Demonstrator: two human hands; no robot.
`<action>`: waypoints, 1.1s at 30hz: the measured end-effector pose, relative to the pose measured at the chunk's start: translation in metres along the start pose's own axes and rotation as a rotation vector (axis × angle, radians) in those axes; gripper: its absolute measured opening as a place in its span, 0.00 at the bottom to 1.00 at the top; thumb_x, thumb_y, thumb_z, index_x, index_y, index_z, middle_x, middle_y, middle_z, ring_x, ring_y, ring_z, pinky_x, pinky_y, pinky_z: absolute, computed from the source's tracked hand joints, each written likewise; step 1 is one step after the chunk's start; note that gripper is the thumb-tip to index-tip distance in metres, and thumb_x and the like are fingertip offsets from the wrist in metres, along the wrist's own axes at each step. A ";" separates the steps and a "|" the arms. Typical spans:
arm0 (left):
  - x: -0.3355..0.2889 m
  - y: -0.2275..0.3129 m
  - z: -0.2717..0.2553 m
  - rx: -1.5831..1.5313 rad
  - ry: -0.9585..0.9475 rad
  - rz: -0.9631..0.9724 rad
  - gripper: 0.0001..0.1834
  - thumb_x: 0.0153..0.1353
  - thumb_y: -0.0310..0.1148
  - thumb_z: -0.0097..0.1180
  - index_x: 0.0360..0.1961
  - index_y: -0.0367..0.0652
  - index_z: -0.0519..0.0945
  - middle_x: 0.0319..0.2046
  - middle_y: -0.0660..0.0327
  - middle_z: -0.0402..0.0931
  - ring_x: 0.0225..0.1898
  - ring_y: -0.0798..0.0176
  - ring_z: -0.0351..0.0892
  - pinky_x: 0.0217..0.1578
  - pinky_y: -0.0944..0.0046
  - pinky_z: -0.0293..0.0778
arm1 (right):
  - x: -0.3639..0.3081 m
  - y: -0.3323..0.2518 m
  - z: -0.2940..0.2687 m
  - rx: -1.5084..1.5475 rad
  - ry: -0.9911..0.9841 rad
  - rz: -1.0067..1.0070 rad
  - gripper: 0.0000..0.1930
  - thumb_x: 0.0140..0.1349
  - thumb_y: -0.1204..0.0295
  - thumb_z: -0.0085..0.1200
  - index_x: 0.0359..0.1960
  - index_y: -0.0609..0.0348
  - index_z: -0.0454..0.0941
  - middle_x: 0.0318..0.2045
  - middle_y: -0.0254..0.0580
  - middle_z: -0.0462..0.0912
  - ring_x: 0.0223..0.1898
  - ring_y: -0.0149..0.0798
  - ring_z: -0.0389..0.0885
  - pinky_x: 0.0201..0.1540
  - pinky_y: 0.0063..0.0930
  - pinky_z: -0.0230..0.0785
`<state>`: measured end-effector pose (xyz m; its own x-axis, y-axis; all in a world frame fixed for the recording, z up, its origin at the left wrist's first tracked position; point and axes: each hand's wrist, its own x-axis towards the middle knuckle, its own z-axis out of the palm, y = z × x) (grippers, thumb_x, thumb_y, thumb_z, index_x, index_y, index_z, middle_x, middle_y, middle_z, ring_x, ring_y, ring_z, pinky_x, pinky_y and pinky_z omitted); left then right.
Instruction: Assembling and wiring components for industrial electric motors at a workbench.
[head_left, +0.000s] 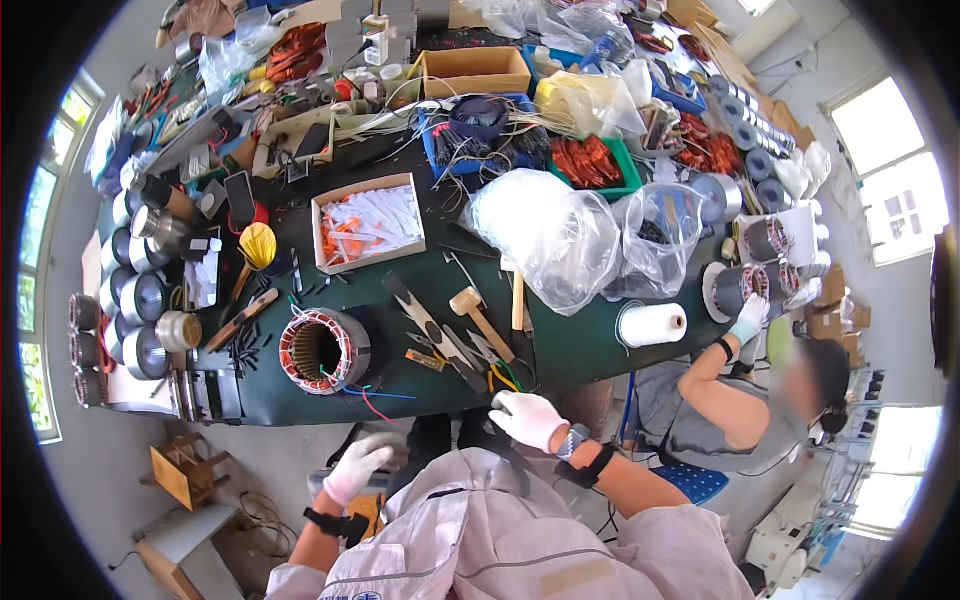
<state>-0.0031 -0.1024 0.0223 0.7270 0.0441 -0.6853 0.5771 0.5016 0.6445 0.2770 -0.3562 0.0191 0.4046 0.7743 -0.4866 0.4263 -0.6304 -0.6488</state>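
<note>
My left hand [358, 468], in a white glove, hangs in front of the table edge below the stator. It is partly blurred; its fingers look loosely stretched, with nothing seen in them. My right hand [528, 418], also gloved, is at the table's front edge, fingers loosely bent and apparently holding nothing. Just beyond it lie pliers [505, 375] with yellow and black handles; whether I touch them cannot be told. A motor stator [318, 350] with copper windings stands near the front edge, blue and red wires trailing from it. A wooden-headed mallet [482, 320] lies farther right.
A box of white and orange slips [368, 222] stands behind the stator. Clear plastic bags [545, 235] and a white thread spool [652, 325] are at the right. A co-worker [730, 400] sits there, gloved hand on another stator [740, 290]. Metal cylinders [145, 300] line the left.
</note>
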 end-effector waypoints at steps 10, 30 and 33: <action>0.044 -0.033 -0.007 0.316 0.354 -0.050 0.18 0.76 0.32 0.53 0.63 0.38 0.79 0.50 0.62 0.85 0.45 0.69 0.84 0.46 0.66 0.78 | -0.073 0.087 -0.021 -0.012 0.138 0.076 0.16 0.71 0.57 0.55 0.44 0.57 0.80 0.37 0.55 0.87 0.42 0.60 0.86 0.46 0.55 0.76; 0.064 0.040 0.058 0.594 0.053 0.139 0.18 0.74 0.33 0.53 0.58 0.32 0.81 0.47 0.56 0.87 0.47 0.64 0.86 0.49 0.62 0.80 | -0.058 0.197 -0.219 -0.280 0.772 0.661 0.45 0.48 0.58 0.76 0.70 0.51 0.69 0.68 0.56 0.71 0.65 0.63 0.75 0.64 0.54 0.76; 0.107 0.084 0.109 0.769 -0.055 0.248 0.18 0.72 0.33 0.54 0.56 0.34 0.82 0.47 0.54 0.86 0.48 0.59 0.87 0.50 0.60 0.80 | -0.056 0.215 -0.212 -0.258 0.673 0.693 0.41 0.47 0.61 0.76 0.65 0.51 0.73 0.61 0.53 0.75 0.61 0.60 0.77 0.61 0.52 0.77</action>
<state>0.1636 -0.1500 0.0398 0.8729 0.0238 -0.4873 0.4769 -0.2525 0.8419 0.5177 -0.5464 0.0308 0.9704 0.0888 -0.2247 0.0528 -0.9855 -0.1613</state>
